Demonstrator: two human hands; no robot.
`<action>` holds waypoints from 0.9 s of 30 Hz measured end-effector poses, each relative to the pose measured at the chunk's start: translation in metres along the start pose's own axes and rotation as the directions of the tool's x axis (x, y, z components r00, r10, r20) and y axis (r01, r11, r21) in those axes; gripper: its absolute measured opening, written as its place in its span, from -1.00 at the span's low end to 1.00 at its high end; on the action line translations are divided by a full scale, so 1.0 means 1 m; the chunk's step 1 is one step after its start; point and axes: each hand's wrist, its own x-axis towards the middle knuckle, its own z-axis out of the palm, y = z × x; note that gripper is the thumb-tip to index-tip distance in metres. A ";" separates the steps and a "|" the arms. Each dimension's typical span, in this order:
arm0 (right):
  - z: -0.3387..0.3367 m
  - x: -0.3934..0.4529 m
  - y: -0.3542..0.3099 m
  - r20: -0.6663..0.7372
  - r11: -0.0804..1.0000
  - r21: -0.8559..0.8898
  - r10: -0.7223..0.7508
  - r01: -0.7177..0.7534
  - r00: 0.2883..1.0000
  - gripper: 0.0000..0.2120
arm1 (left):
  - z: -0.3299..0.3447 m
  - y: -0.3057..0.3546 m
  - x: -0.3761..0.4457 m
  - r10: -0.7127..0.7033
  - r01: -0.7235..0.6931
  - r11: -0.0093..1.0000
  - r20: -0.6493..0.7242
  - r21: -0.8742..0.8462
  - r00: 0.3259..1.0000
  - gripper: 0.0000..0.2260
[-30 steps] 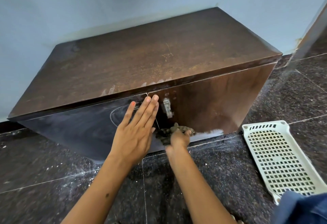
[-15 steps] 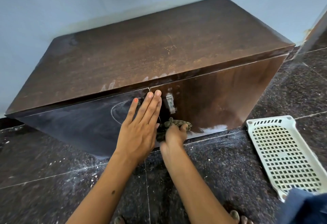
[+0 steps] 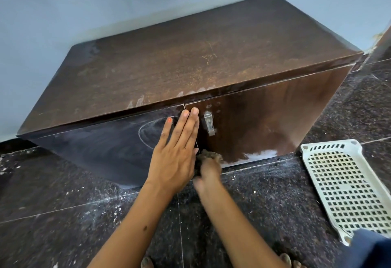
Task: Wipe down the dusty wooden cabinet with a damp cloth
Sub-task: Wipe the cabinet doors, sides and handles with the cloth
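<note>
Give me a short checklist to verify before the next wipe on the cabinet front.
1. Right hand grips the cloth: ok.
2. Left hand flat on the left door, steadying it: ok.
3. Right door free of dust: not ok, a white patch sits at its bottom edge.
4. Cabinet top wiped: not ok, dusty.
5. Cloth damp: cannot tell.

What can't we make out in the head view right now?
- Cloth: mostly hidden under the right hand, which is motion-blurred; its grip is unclear.
- Door seam on the cabinet: partly covered by the flat left hand.
- Basket: cut off by the right edge and blue fabric.
- Latch: too small to read.
</note>
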 end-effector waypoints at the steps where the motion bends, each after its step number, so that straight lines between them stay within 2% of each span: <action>1: 0.005 -0.008 0.005 0.024 1.000 -0.002 0.003 -0.003 1.000 -0.75 | 0.000 0.000 0.000 0.003 -0.003 1.000 -0.006 -0.001 1.000 -0.46; 7: -0.015 0.010 -0.006 0.063 0.996 -0.065 0.067 -0.063 0.996 -0.71 | -0.003 -0.005 -0.002 0.017 -0.017 1.000 0.012 -0.020 1.000 -0.45; 11: -0.039 0.031 -0.026 0.031 0.996 -0.061 0.068 -0.067 0.997 -0.68 | -0.005 -0.007 -0.002 0.033 -0.033 0.999 0.021 -0.013 0.999 -0.45; 17: 0.004 -0.016 0.011 0.141 0.995 0.049 0.082 -0.090 0.987 -0.70 | -0.004 -0.005 -0.001 0.017 -0.016 0.999 0.026 -0.050 1.000 -0.46; 20: 0.017 -0.037 0.025 0.203 0.992 0.115 0.021 -0.045 0.979 -0.66 | -0.001 -0.015 -0.002 0.047 -0.048 0.997 -0.010 -0.068 0.999 -0.48; 24: 0.014 -0.030 0.038 0.153 0.998 0.055 -0.001 -0.007 0.988 -0.59 | -0.002 -0.020 -0.004 0.054 -0.052 0.998 0.024 -0.047 0.998 -0.49; 27: 0.003 -0.011 0.030 0.021 1.000 0.008 0.022 -0.022 1.000 -0.61 | -0.002 -0.018 -0.007 0.053 -0.053 0.998 0.020 -0.039 0.998 -0.48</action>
